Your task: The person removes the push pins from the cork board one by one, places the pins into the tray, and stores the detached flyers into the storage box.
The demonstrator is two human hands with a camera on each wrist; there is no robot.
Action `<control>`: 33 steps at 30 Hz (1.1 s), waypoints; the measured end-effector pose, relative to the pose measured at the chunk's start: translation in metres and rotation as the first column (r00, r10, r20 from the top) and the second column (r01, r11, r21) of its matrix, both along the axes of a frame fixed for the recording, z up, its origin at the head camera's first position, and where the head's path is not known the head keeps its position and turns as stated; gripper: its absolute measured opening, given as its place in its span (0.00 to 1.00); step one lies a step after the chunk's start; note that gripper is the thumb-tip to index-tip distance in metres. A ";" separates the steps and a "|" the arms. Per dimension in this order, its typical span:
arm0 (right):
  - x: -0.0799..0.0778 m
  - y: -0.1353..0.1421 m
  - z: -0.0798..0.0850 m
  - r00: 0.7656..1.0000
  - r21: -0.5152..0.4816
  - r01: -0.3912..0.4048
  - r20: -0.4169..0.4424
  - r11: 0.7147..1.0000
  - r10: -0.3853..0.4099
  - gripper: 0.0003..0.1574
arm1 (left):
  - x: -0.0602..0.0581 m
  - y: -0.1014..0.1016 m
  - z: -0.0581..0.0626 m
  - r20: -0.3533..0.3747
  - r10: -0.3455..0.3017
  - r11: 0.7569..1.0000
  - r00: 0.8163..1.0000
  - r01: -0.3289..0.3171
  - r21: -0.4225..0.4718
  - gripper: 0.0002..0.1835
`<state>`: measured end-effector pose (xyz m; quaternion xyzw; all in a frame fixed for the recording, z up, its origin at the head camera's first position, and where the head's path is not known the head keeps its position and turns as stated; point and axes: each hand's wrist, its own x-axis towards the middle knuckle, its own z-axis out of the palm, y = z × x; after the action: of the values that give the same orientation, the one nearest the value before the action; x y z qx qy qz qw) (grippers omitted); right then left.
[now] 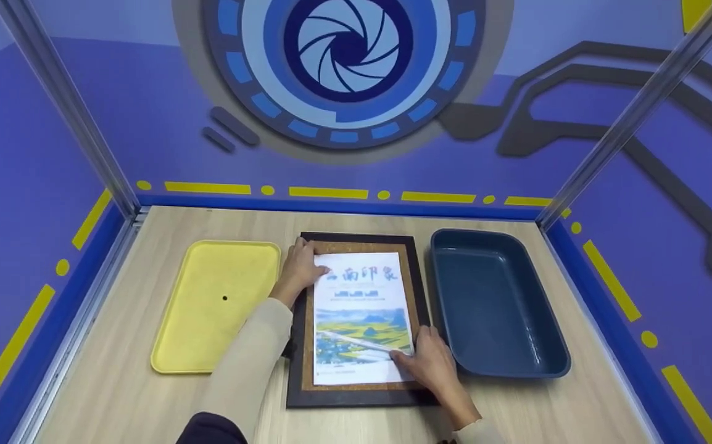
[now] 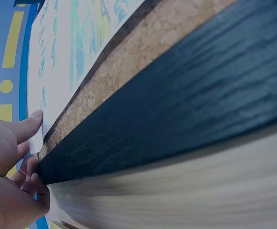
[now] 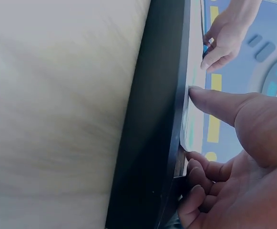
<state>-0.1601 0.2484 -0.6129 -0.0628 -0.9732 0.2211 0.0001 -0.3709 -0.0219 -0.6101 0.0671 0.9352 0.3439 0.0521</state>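
A printed paper poster with large characters and a landscape picture lies over the cork face of a dark-framed board. At the poster's upper left edge my left hand holds the sheet, thumb on the print and fingers by the frame. My right hand grips the lower right edge, its thumb on top. Strips of cork show between paper and frame in the left wrist view. Curled fingers of the right hand sit at the poster's corner and the frame in the right wrist view.
Left of the board lies a yellow tray with a small black dot, partly behind my left sleeve. A deep dark-blue bin stands close on the right. Purple panels wall in the wooden table at the back and sides.
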 end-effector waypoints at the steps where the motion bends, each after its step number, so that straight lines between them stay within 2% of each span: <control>1: 0.000 0.000 0.000 1.000 -0.009 0.006 0.006 1.000 -0.006 0.41 | 0.000 0.000 0.000 -0.010 -0.003 1.000 1.000 0.003 -0.001 0.22; 5: 0.001 0.000 -0.002 1.000 -0.041 0.020 0.015 0.999 -0.020 0.42 | 0.001 -0.003 -0.003 -0.071 -0.014 1.000 0.997 0.014 0.003 0.16; 7: 0.003 -0.001 -0.003 1.000 -0.036 0.000 -0.010 0.999 0.000 0.40 | 0.001 -0.005 -0.006 -0.096 -0.011 1.000 0.995 0.012 0.018 0.14; 9: 0.005 -0.002 -0.004 0.998 -0.021 -0.030 -0.056 0.999 0.029 0.34 | 0.002 -0.006 -0.007 -0.118 -0.004 0.999 0.993 0.009 0.037 0.12; 12: 0.008 -0.004 -0.006 0.989 -0.014 -0.064 -0.136 0.998 0.062 0.15 | 0.002 -0.008 -0.007 -0.137 0.010 0.997 0.991 0.001 0.081 0.11; 15: 0.012 -0.004 -0.006 0.979 -0.048 -0.067 -0.195 0.997 0.057 0.06 | 0.003 -0.009 0.000 -0.146 0.026 0.987 0.989 -0.002 0.160 0.10; 20: 0.014 -0.003 0.002 0.974 -0.197 -0.079 -0.222 0.977 0.034 0.07 | 0.001 -0.013 0.018 -0.141 0.065 0.956 0.988 -0.021 0.294 0.08; 23: 0.015 -0.002 0.013 0.967 -0.299 -0.098 -0.252 0.949 0.020 0.07 | 0.000 -0.016 0.033 -0.117 0.106 0.933 0.987 -0.058 0.354 0.06; 26: 0.015 0.003 0.030 0.964 -0.408 -0.100 -0.265 0.907 -0.013 0.06 | 0.000 -0.018 0.049 -0.094 0.129 0.909 0.987 -0.080 0.409 0.06; 30: 0.010 0.017 0.055 0.977 -0.551 -0.062 -0.206 0.832 -0.064 0.06 | -0.003 -0.017 0.069 -0.105 0.105 0.882 0.989 -0.043 0.470 0.08; 33: 0.010 0.030 0.078 0.986 -0.629 -0.045 -0.151 0.776 -0.065 0.09 | -0.002 -0.014 0.081 -0.104 0.087 0.854 0.991 -0.021 0.519 0.09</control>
<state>-0.1505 0.2787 -0.5348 -0.0458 -0.8393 0.5383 0.0602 -0.3731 -0.0354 -0.5288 0.0734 0.8115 0.5786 -0.0354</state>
